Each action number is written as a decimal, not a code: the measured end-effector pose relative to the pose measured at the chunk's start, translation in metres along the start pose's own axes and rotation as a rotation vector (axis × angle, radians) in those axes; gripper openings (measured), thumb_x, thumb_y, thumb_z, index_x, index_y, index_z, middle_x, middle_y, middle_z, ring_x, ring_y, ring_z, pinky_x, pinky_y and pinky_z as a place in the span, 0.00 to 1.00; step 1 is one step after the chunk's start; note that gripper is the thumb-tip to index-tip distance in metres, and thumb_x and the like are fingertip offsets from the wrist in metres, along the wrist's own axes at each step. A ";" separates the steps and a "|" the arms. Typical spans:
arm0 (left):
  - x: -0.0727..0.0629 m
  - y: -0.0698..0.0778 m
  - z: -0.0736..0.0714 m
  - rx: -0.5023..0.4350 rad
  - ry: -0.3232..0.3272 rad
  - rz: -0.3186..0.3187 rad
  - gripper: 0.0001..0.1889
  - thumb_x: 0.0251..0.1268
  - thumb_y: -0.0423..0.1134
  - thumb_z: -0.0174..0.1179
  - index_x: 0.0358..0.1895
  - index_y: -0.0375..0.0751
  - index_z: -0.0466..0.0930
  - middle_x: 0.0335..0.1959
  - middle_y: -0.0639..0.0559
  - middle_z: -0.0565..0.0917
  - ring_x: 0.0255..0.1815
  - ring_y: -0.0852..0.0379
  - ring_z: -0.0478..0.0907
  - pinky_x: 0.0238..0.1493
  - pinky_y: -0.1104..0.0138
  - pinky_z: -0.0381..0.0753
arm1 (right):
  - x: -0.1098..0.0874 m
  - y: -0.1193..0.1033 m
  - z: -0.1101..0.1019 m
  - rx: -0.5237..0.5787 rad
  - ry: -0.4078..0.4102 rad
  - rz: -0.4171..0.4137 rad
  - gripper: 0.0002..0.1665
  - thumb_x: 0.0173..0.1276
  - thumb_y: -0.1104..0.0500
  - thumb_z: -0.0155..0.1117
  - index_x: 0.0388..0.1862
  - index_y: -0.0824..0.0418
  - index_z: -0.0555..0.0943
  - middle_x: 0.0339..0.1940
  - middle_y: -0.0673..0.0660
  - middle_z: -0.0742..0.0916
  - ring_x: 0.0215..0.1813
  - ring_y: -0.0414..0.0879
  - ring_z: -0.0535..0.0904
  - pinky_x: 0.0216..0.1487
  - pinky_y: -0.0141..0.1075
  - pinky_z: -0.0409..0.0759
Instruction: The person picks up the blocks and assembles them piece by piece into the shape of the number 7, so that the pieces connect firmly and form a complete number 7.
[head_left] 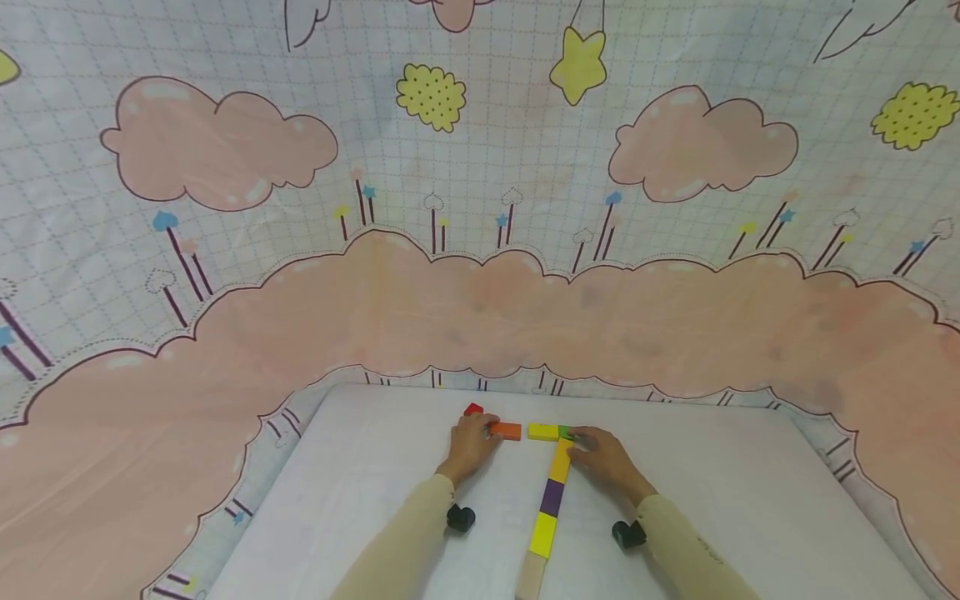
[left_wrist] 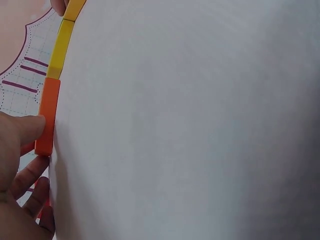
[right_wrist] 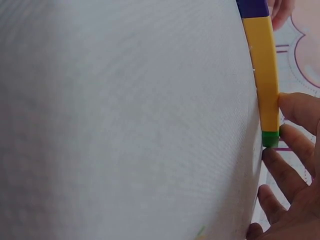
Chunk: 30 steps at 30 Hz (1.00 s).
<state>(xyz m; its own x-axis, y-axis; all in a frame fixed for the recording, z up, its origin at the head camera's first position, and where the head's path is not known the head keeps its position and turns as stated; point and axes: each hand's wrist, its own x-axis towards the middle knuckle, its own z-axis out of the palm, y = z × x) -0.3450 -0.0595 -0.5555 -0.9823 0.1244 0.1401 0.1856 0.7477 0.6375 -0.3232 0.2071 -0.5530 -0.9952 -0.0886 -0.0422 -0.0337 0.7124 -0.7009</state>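
Observation:
In the head view my left hand (head_left: 470,442) pinches the left part of an orange block (head_left: 511,431). The thumb (left_wrist: 34,126) lies against the block's near side in the left wrist view, with the other fingers at its far end and behind. My right hand (head_left: 606,457) touches the corner where a green block (right_wrist: 270,139) meets a yellow-orange block (head_left: 560,461). Its thumb is at the yellow-orange block's side and its fingertips are at the green one. A yellow block (head_left: 543,432) lies between the orange and green blocks.
A red block (head_left: 473,409) sits beyond my left hand. From the corner a row runs toward me: a purple block (head_left: 552,497), another yellow block (head_left: 543,534) and a plain wooden block (head_left: 531,575). All lie on the white tabletop (head_left: 360,492), before a cloud-patterned cloth (head_left: 480,308).

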 end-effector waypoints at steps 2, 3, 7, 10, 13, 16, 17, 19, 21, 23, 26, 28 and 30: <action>0.000 0.001 0.000 -0.003 0.001 -0.009 0.18 0.64 0.41 0.65 0.57 0.43 0.80 0.57 0.45 0.81 0.61 0.45 0.71 0.63 0.49 0.69 | 0.000 0.000 0.000 0.002 0.001 0.000 0.25 0.67 0.51 0.66 0.62 0.54 0.79 0.68 0.61 0.78 0.73 0.62 0.66 0.73 0.62 0.59; 0.000 0.002 0.001 -0.002 0.000 -0.013 0.18 0.64 0.41 0.65 0.57 0.43 0.80 0.57 0.46 0.81 0.61 0.45 0.71 0.63 0.49 0.69 | 0.000 0.000 0.000 0.002 0.002 0.001 0.25 0.67 0.51 0.67 0.62 0.53 0.79 0.68 0.60 0.78 0.73 0.62 0.66 0.73 0.62 0.59; 0.001 0.002 0.002 -0.004 0.003 -0.018 0.18 0.65 0.41 0.65 0.57 0.44 0.81 0.57 0.46 0.80 0.61 0.45 0.70 0.63 0.49 0.69 | 0.001 0.000 0.001 -0.001 0.003 0.010 0.25 0.67 0.51 0.66 0.62 0.53 0.79 0.68 0.60 0.78 0.73 0.62 0.66 0.73 0.61 0.59; 0.002 0.001 0.004 -0.003 0.006 -0.015 0.18 0.65 0.42 0.65 0.57 0.44 0.81 0.57 0.46 0.81 0.61 0.45 0.71 0.63 0.49 0.69 | 0.001 0.000 0.001 -0.008 0.003 0.013 0.25 0.67 0.51 0.66 0.62 0.53 0.78 0.68 0.60 0.77 0.73 0.62 0.66 0.73 0.61 0.60; 0.002 0.002 0.005 -0.014 0.007 -0.015 0.18 0.65 0.42 0.65 0.57 0.44 0.81 0.57 0.46 0.81 0.61 0.45 0.71 0.63 0.49 0.68 | 0.000 0.000 0.001 -0.010 0.002 0.011 0.25 0.67 0.51 0.66 0.62 0.53 0.79 0.68 0.61 0.77 0.73 0.62 0.66 0.73 0.61 0.59; 0.001 0.004 0.005 -0.023 0.006 -0.017 0.18 0.65 0.42 0.65 0.57 0.44 0.81 0.57 0.46 0.81 0.61 0.45 0.71 0.64 0.48 0.68 | 0.001 0.001 0.001 -0.009 0.000 0.012 0.25 0.67 0.51 0.66 0.62 0.53 0.79 0.68 0.60 0.77 0.73 0.62 0.66 0.73 0.62 0.59; 0.002 0.004 0.005 -0.022 0.007 -0.016 0.18 0.65 0.42 0.65 0.57 0.44 0.81 0.57 0.46 0.81 0.61 0.45 0.71 0.64 0.48 0.68 | 0.001 0.001 0.002 -0.009 0.000 0.013 0.24 0.67 0.51 0.66 0.62 0.53 0.79 0.68 0.60 0.77 0.73 0.62 0.66 0.73 0.62 0.59; 0.002 0.005 0.005 -0.021 0.009 -0.012 0.18 0.65 0.42 0.65 0.57 0.43 0.81 0.57 0.46 0.81 0.61 0.45 0.71 0.64 0.48 0.68 | 0.001 0.001 0.002 -0.007 0.000 0.018 0.24 0.67 0.51 0.66 0.62 0.52 0.79 0.69 0.60 0.77 0.74 0.62 0.65 0.73 0.61 0.59; 0.002 0.006 0.005 -0.020 0.011 -0.007 0.18 0.65 0.42 0.65 0.57 0.43 0.81 0.57 0.46 0.81 0.61 0.46 0.71 0.63 0.48 0.68 | 0.002 0.001 0.002 -0.009 -0.001 0.019 0.25 0.67 0.51 0.66 0.62 0.52 0.79 0.69 0.60 0.77 0.74 0.62 0.65 0.73 0.61 0.59; 0.003 0.006 0.005 -0.017 0.013 -0.004 0.18 0.65 0.42 0.65 0.57 0.44 0.81 0.57 0.46 0.81 0.61 0.46 0.71 0.63 0.48 0.68 | 0.002 0.002 0.002 -0.008 -0.001 0.016 0.25 0.67 0.51 0.66 0.62 0.52 0.78 0.69 0.60 0.77 0.74 0.62 0.65 0.74 0.62 0.58; 0.002 0.007 0.006 -0.021 0.019 0.002 0.18 0.64 0.41 0.66 0.56 0.43 0.81 0.56 0.46 0.81 0.60 0.46 0.72 0.62 0.48 0.69 | 0.001 0.001 0.002 0.000 -0.001 0.012 0.25 0.67 0.51 0.66 0.63 0.52 0.78 0.69 0.60 0.77 0.74 0.62 0.65 0.74 0.62 0.58; 0.001 0.008 0.007 -0.020 0.017 0.000 0.18 0.64 0.41 0.66 0.57 0.44 0.81 0.56 0.46 0.81 0.60 0.46 0.72 0.63 0.48 0.69 | 0.000 0.002 0.002 0.003 0.000 0.011 0.25 0.67 0.51 0.66 0.63 0.53 0.78 0.69 0.60 0.77 0.74 0.62 0.65 0.74 0.62 0.58; 0.001 0.009 0.007 -0.023 0.016 -0.001 0.18 0.64 0.41 0.66 0.57 0.44 0.81 0.56 0.46 0.81 0.60 0.47 0.72 0.64 0.48 0.69 | 0.000 0.001 0.002 0.004 0.002 0.015 0.25 0.67 0.51 0.66 0.63 0.52 0.78 0.69 0.60 0.77 0.74 0.62 0.65 0.74 0.62 0.58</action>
<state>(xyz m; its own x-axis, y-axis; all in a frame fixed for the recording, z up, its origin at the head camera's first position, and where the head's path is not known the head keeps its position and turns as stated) -0.3447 -0.0481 -0.5552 -0.9820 0.1130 0.1513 0.1852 0.7326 0.6549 -0.3234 0.2068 -0.5550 -0.9957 -0.0772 -0.0513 -0.0188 0.7110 -0.7029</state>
